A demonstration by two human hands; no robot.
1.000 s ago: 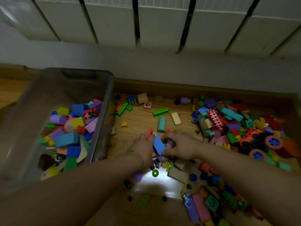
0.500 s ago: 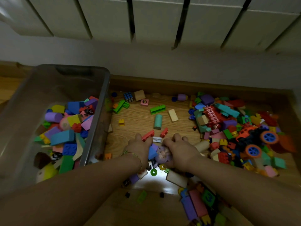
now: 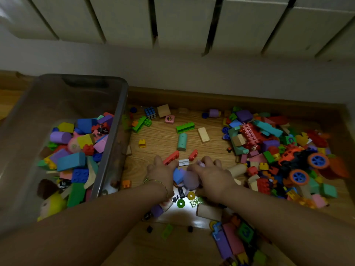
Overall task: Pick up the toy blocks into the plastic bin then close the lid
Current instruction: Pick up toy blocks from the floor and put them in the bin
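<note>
A clear plastic bin (image 3: 113,135) stands at the left, partly filled with coloured blocks (image 3: 73,162). On the wooden floor in the middle, my left hand (image 3: 162,173) and my right hand (image 3: 211,175) lie side by side, fingers curled around a small heap of blocks. Between them show a blue block (image 3: 178,175) and a purple round block (image 3: 191,180). A red brick (image 3: 171,157) and a small white piece (image 3: 183,162) lie just beyond my fingertips. No lid is in view.
A big pile of loose blocks (image 3: 269,143) with an orange toy car (image 3: 299,162) fills the right side. Scattered blocks lie toward the wall: a teal cylinder (image 3: 182,142), a green brick (image 3: 185,127), a cube puzzle (image 3: 150,112). A radiator (image 3: 172,20) hangs above.
Both hands have dropped lower onto the floor and drawn together around the blue and purple blocks. The view has shifted slightly; the bin has not moved.
</note>
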